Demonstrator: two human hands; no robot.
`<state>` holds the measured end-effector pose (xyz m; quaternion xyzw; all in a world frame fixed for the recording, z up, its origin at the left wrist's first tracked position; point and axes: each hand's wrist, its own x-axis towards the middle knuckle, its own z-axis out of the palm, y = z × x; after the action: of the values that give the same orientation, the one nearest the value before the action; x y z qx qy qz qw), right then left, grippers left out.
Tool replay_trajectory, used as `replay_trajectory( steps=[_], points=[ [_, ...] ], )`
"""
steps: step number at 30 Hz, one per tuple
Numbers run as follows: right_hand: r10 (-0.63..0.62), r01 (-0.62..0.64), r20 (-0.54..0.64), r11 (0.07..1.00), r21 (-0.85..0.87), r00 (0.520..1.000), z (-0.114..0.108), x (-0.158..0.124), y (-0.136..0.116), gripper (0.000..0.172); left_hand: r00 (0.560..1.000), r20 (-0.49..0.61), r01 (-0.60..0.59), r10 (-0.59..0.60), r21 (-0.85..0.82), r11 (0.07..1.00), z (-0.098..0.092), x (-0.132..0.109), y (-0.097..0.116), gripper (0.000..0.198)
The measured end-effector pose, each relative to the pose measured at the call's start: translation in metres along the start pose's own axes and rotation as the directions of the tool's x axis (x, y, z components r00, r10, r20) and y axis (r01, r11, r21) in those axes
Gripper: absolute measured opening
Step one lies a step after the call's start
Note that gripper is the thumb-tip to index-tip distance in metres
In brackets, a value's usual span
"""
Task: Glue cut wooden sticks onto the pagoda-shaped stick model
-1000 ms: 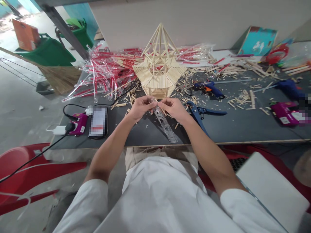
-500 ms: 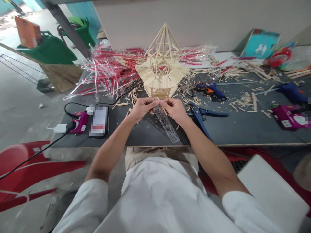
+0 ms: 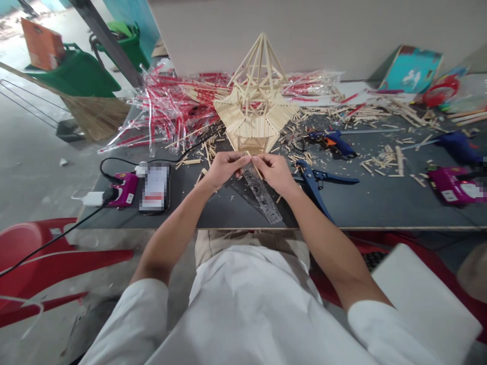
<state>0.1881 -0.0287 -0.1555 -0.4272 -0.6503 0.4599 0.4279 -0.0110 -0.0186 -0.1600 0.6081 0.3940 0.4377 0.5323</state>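
**Left hand [image 3: 224, 170] and right hand [image 3: 274, 172] pinch a clear ruler [image 3: 262, 191] near the table edge [image 3: 342, 228]**

From the head camera, I see both hands pressed closed at the ruler's upper end, with a thin wooden stick [image 3: 256, 169] against it; the fingers hide the exact contact. The ruler slants down to the right, its lower tip just short of the front edge. Just ahead of my fingertips stands a lattice stick model [image 3: 254, 121]. Blue-handled pliers [image 3: 314, 185] lie just beside my right hand, and a blurred phone [image 3: 154, 187] lies to the left, past my left hand. Wood offcuts, a blue glue gun [image 3: 335, 143] and red-striped plastic packets [image 3: 167, 106] cover the dark tabletop. Beyond, on the concrete floor, I see a green wheeled bin [image 3: 72, 78] and a broom [image 3: 95, 116]; a red plastic chair [image 3: 34, 248] sits at lower left.
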Motion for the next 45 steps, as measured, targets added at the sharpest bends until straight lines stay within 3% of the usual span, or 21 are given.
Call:
replay_trajectory(
  steps=[10, 19, 25, 45],
  points=[
    [-0.035, 0.035, 0.018, 0.999, 0.006, 0.999, 0.0017, 0.0007, 0.0006, 0.059, 1.000, -0.011, -0.005, 0.005, -0.012, 1.000, -0.0014, 0.0001, 0.0002, 0.041],
    [-0.078, 0.076, -0.035, 0.996, -0.043, 0.996, 0.0030, 0.0008, 0.0023, 0.057, 0.997, -0.062, 0.040, -0.044, -0.073, 0.997, 0.0049, -0.0003, 0.0027, 0.048],
    [-0.119, 0.115, -0.047, 0.990, -0.084, 0.992, 0.0029, 0.0007, 0.0038, 0.055, 0.996, -0.047, 0.074, -0.081, -0.125, 0.989, 0.0031, 0.0000, -0.0027, 0.041],
    [-0.065, 0.065, -0.001, 0.995, -0.074, 0.998, 0.0014, 0.0009, -0.0010, 0.063, 0.991, -0.080, 0.095, -0.104, -0.113, 0.989, 0.0049, -0.0009, -0.0022, 0.045]
  ],
)
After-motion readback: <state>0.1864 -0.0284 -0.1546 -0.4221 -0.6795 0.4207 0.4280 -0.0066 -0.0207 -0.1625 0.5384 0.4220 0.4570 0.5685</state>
